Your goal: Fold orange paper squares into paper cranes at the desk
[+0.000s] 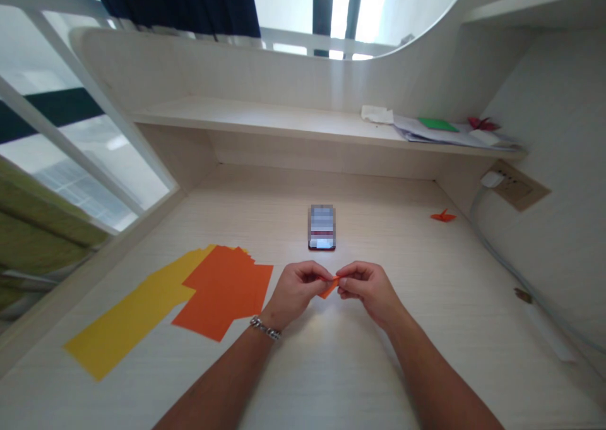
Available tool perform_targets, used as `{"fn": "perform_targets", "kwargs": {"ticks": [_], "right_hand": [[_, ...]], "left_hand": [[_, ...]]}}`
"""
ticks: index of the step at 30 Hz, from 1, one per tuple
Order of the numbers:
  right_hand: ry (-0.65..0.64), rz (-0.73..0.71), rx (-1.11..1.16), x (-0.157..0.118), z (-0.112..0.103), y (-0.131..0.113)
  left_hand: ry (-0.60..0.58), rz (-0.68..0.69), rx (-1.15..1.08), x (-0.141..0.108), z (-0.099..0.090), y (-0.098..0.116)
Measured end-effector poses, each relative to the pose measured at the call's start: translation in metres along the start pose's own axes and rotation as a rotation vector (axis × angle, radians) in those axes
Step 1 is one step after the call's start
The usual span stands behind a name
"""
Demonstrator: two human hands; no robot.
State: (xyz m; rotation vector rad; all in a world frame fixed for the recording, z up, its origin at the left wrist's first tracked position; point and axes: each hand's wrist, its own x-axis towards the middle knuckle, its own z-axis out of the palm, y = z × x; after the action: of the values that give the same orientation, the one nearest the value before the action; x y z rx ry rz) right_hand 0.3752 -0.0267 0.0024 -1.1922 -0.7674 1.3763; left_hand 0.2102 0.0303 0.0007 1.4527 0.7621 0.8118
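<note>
A small folded piece of orange paper [329, 288] is held between my two hands, above the pale desk near the middle. My left hand [296, 291] pinches its left side, thumb and forefinger together. At its right edge, the fingertips of my right hand [369, 288] are closed on the same piece. Fingers cover part of the paper, so its full shape is hidden. Just beyond my hands lies a phone [322, 226] with a blurred screen. Left of my left hand, orange sheets [227, 291] are spread over yellow sheets [127, 316].
A small folded orange paper figure [444, 216] lies at the right back of the desk [265, 196]. Along the right wall runs a grey cable [504, 259] from a plug in a socket [521, 185]. The shelf [265, 119] holds papers, a green sheet [437, 124] and a red folded figure [483, 124].
</note>
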Motion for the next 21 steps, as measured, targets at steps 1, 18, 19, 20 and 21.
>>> {"fn": "perform_targets", "kwargs": {"ticks": [1, 18, 19, 20, 21], "right_hand": [[0.016, 0.005, 0.010, -0.0002, 0.0004, -0.0003], [-0.025, 0.061, 0.089, -0.0053, 0.0007, -0.0074], [-0.033, 0.058, 0.087, -0.0054, 0.0006, -0.0073], [-0.035, 0.052, 0.084, -0.0053, 0.0008, -0.0070], [-0.028, 0.045, 0.079, -0.0052, 0.0011, -0.0068]], "left_hand": [[-0.001, 0.014, 0.006, -0.0001, 0.0001, 0.0001], [-0.033, 0.150, 0.006, -0.0029, -0.0011, 0.0037], [-0.030, 0.149, 0.009, -0.0030, -0.0011, 0.0037], [-0.027, 0.148, 0.012, -0.0031, -0.0011, 0.0035], [-0.026, 0.148, 0.014, -0.0031, -0.0012, 0.0033]]}}
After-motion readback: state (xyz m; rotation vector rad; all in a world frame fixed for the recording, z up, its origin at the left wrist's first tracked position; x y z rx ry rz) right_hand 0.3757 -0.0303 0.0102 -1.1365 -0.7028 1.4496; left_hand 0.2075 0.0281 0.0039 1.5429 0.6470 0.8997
